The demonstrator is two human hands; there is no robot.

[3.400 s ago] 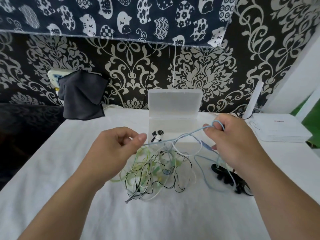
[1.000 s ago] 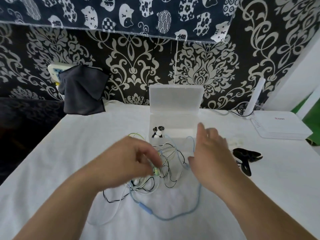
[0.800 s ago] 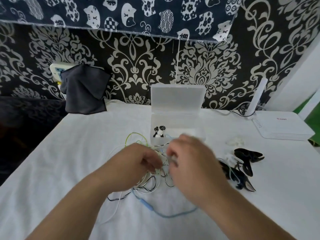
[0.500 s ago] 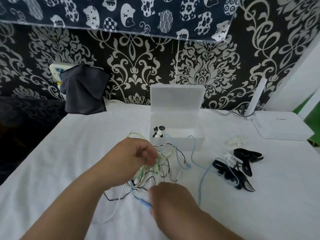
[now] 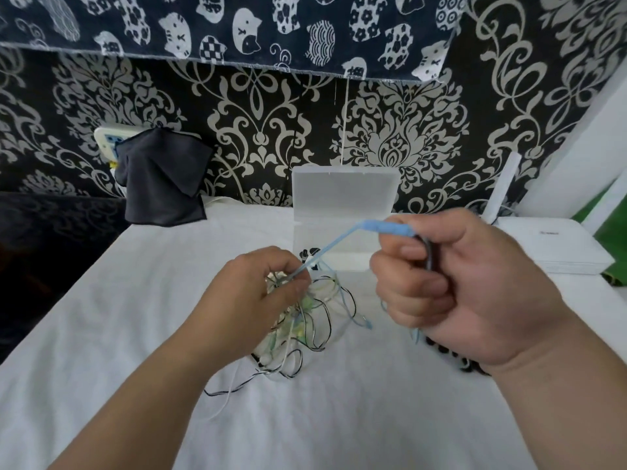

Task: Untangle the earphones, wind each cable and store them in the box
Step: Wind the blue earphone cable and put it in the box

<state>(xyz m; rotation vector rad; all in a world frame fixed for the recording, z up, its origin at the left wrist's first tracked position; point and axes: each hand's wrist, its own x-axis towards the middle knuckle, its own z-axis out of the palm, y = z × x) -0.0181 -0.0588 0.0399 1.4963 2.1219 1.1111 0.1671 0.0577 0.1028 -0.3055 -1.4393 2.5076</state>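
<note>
The left hand (image 5: 254, 300) hangs over the tangle (image 5: 315, 320) of earphones; its fingers (image 5: 291, 283) are curled and pinch the blue cable (image 5: 325, 249) just where it leaves the tangle. From there the cable runs taut, up and to the right, to the right hand (image 5: 458, 286), which is raised in front of the box (image 5: 342, 198). That hand's fingers are curled tight round the cable, and the cable's thicker blue piece (image 5: 386, 228) sticks out at the top of the fist. Something dark shows between those fingers, but it cannot be told what it is

The tangle is a heap of thin black, white, green and pale blue wires. It lies on the white table (image 5: 339, 418) just in front of the box, partly under the left hand. A black-and-white end (image 5: 220, 392) trails from it toward the near edge, and a short blue end (image 5: 366, 323) lies on its right

The box is translucent and open, with its lid standing upright at the back. Black-and-white earbuds (image 5: 308, 255) lie in its left front corner. Black clips (image 5: 441, 347) lie on the table, mostly hidden under the right wrist

At the far left of the table a dark cloth (image 5: 163, 184) hangs by the patterned wall. At the far right sits a white router (image 5: 556, 249), its antenna (image 5: 502, 191) upright
</note>
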